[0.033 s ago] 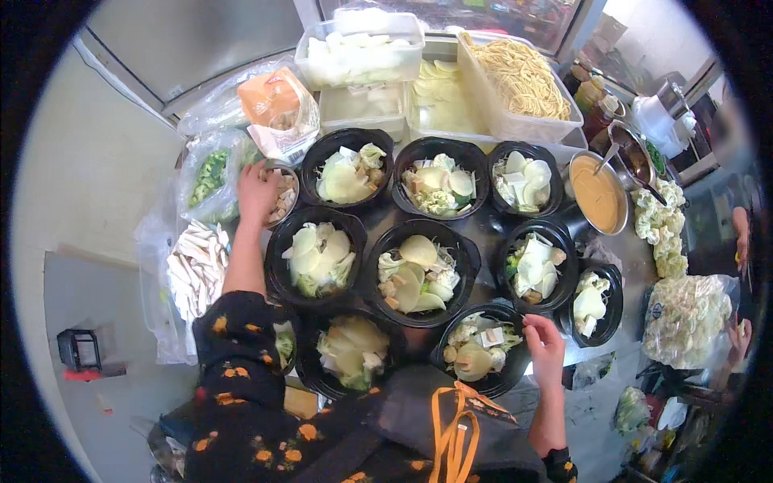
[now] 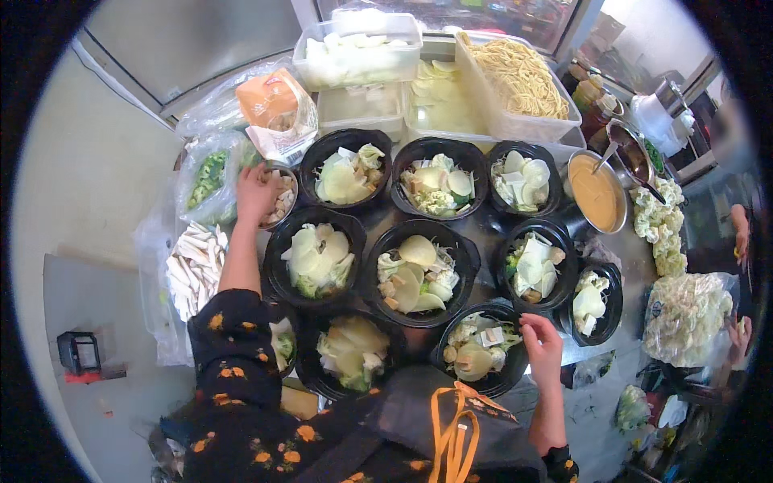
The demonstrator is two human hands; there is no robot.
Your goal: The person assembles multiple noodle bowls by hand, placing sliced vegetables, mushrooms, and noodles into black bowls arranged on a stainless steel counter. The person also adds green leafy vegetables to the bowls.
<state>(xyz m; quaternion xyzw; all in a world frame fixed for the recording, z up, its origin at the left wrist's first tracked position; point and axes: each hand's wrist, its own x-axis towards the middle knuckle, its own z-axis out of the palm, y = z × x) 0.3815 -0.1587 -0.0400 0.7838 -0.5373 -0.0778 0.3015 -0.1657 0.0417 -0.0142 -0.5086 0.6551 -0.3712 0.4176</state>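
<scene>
My left hand (image 2: 255,195) is at the left rim of a small metal bowl (image 2: 283,211) of pale brown cubes. Its fingers curl together at the bowl, and what is in them is hidden. My right hand (image 2: 544,346) has its fingertips drawn together at the right rim of a black bowl (image 2: 451,378); anything between them is too small to name. That bowl holds white cubes, pale round slices and cauliflower. Several more black bowls stand in rows, among them the middle one (image 2: 461,304), filled with pale slices, cauliflower, broccoli and cubes.
Along the back stand a tub of noodles (image 2: 573,129), a tub of white pieces (image 2: 302,71) and an orange-and-white bag (image 2: 266,97). White strips (image 2: 196,259) lie at left. A bowl of orange sauce (image 2: 597,197), cauliflower (image 2: 662,229) and a co-worker's hand (image 2: 740,332) are at right.
My left forearm has shifted slightly to the left. Both hands stay at almost the same places.
</scene>
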